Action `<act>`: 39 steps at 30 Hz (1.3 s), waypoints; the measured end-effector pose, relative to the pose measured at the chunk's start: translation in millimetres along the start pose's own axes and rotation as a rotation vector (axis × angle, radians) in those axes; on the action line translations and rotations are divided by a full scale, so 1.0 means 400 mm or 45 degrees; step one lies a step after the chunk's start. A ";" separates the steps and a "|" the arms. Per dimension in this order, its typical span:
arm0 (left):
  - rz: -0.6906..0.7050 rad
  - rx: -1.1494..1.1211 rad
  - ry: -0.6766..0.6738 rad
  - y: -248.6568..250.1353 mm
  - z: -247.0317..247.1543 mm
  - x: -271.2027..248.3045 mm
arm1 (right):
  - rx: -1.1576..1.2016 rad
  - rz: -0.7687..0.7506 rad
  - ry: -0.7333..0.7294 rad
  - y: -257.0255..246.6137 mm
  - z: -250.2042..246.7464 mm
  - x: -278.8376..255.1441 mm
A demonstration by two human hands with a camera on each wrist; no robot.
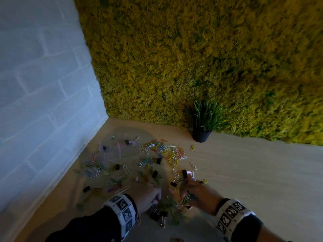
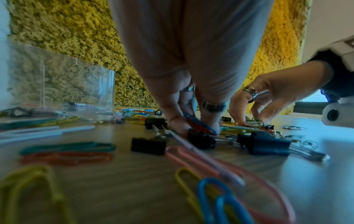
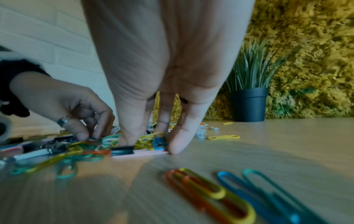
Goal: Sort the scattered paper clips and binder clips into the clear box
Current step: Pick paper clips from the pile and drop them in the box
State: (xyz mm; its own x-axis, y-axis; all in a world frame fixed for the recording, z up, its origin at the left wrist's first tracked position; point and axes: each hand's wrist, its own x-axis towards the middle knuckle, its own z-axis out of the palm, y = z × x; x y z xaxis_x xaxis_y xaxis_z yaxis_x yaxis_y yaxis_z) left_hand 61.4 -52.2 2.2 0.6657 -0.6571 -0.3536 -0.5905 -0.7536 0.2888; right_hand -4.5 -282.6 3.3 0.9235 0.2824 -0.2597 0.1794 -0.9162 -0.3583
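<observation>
Nearest to me, both hands work one pile of mixed clips at the near edge of the table (image 1: 244, 172). My left hand (image 1: 148, 194) has its fingers curled down, pinching a red and blue paper clip (image 2: 199, 125) just above a black binder clip (image 2: 200, 140). My right hand (image 1: 195, 191) stands on its fingertips (image 3: 177, 145) in the pile, fingers pressed together around yellow paper clips (image 3: 147, 140) and a small blue clip (image 3: 158, 143); whether anything is truly gripped, I cannot tell. The clear box (image 1: 118, 149) sits far left, near the white brick wall (image 1: 35, 84), well apart from both hands, and a few clips already lie in its compartments. Most of the paper clips (image 1: 162, 149) and binder clips (image 1: 154, 173) are scattered loose between the box and my hands. A potted plant (image 1: 203, 123) stands at the far side against the moss wall (image 1: 192, 58). Risk assessment: clips in the pile overlap, so I judge a lift may drag linked neighbours along and drop them during the carry to the box. Thin wire pinched lightly may slip. The box walls are hard to see in this dim light, so a release could land outside it or in the wrong compartment, mixing the two kinds.
</observation>
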 end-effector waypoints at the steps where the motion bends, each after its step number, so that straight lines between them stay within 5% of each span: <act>1: -0.010 0.008 -0.019 -0.002 0.005 0.000 | -0.003 0.015 -0.006 -0.002 -0.002 -0.004; 11: -0.018 0.009 0.053 0.004 0.008 -0.010 | 0.077 0.156 -0.042 -0.052 -0.007 0.040; 18: -0.253 -1.210 0.201 -0.032 -0.049 -0.033 | 0.649 0.216 0.103 -0.021 -0.028 0.028; 21: -0.336 -2.090 0.192 -0.030 -0.078 -0.044 | 1.387 0.187 0.184 -0.031 -0.049 0.024; 24: -0.306 -2.547 0.086 -0.025 -0.097 -0.033 | 2.278 0.208 0.148 -0.044 -0.073 0.043; 28: -0.294 -2.621 -0.038 -0.013 -0.100 -0.009 | 2.610 0.158 0.082 -0.067 -0.091 0.083; 32: -0.341 -2.565 -0.134 -0.022 -0.112 0.019 | 2.604 0.438 0.214 -0.070 -0.103 0.141; 37: -0.620 -2.029 0.023 -0.063 -0.140 0.090 | 2.007 0.754 0.390 -0.010 -0.128 0.246; 39: -0.469 -1.831 -0.088 -0.101 -0.161 0.124 | 1.614 0.772 0.495 0.022 -0.145 0.298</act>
State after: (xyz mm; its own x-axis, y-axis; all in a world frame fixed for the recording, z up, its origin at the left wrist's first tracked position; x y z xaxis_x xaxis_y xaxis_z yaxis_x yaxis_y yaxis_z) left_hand 147.6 -55.3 30.4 0.6274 -0.4593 -0.6288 0.5755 -0.2704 0.7718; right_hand 126.7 -273.4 21.2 0.8154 -0.3304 -0.4754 -0.4865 0.0542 -0.8720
